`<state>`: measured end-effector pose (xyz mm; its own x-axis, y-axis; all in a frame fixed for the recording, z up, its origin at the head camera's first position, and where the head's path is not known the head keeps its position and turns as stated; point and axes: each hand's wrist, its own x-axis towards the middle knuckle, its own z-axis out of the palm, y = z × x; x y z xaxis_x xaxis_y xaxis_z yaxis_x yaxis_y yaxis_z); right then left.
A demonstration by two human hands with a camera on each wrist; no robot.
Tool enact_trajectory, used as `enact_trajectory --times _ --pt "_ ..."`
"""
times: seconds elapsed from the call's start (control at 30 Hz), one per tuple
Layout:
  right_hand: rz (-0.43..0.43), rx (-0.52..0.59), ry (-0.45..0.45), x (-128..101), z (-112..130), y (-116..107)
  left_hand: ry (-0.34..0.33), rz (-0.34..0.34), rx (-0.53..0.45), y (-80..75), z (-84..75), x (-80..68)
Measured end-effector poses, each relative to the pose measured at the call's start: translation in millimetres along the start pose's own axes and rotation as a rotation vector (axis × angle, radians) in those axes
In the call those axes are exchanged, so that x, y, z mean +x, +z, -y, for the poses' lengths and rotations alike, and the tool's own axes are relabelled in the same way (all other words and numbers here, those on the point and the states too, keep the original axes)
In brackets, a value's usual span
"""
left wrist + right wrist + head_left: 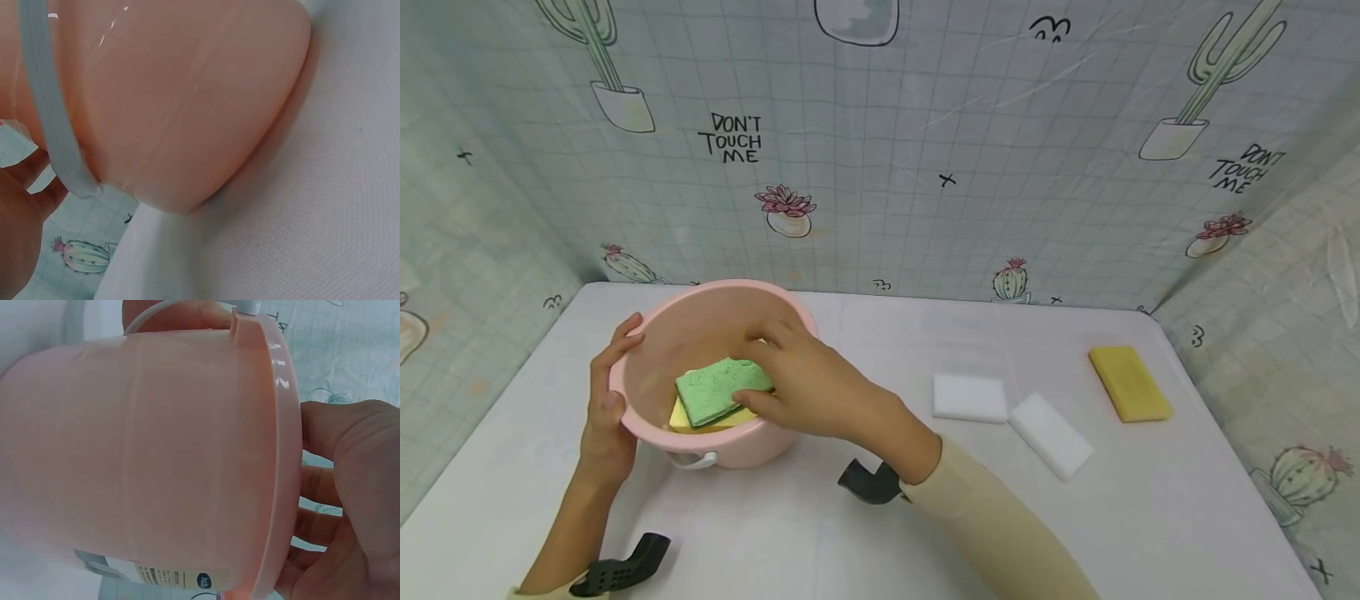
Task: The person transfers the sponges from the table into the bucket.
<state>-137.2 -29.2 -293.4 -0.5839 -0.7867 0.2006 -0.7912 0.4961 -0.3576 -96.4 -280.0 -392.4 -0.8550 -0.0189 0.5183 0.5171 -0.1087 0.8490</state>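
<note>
A pink plastic bucket stands on the white table, left of centre. My left hand grips its left rim, fingers curled over the edge. My right hand reaches into the bucket from the right and pinches a green-topped sponge, which lies on a yellow sponge inside. The left wrist view is filled by the bucket's outer wall and its white handle. In the right wrist view the bucket wall fills the picture, with my palm over the rim.
Two white sponge blocks lie on the table right of the bucket. A yellow sponge lies further right near the corner. Cactus-print sheets wall in the table on three sides.
</note>
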Motion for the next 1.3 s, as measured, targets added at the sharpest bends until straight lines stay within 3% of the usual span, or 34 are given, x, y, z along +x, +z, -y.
enact_trajectory --times 0.37,0.53,1.0,1.3 --pt "-0.235 0.135 -0.069 -29.4 -16.1 -9.2 0.008 0.003 -0.018 -0.9 -0.3 -0.5" --pt "-0.335 0.118 -0.067 -48.0 -32.8 -7.9 0.01 0.005 -0.019 -1.4 -1.0 -0.1" --pt "-0.379 0.172 0.122 -128.0 -95.9 20.3 0.001 -0.011 -0.002 2.6 0.3 0.7" --pt "-0.348 0.104 0.225 -169.3 -127.2 30.1 0.018 -0.004 0.021 0.7 2.0 -1.7"
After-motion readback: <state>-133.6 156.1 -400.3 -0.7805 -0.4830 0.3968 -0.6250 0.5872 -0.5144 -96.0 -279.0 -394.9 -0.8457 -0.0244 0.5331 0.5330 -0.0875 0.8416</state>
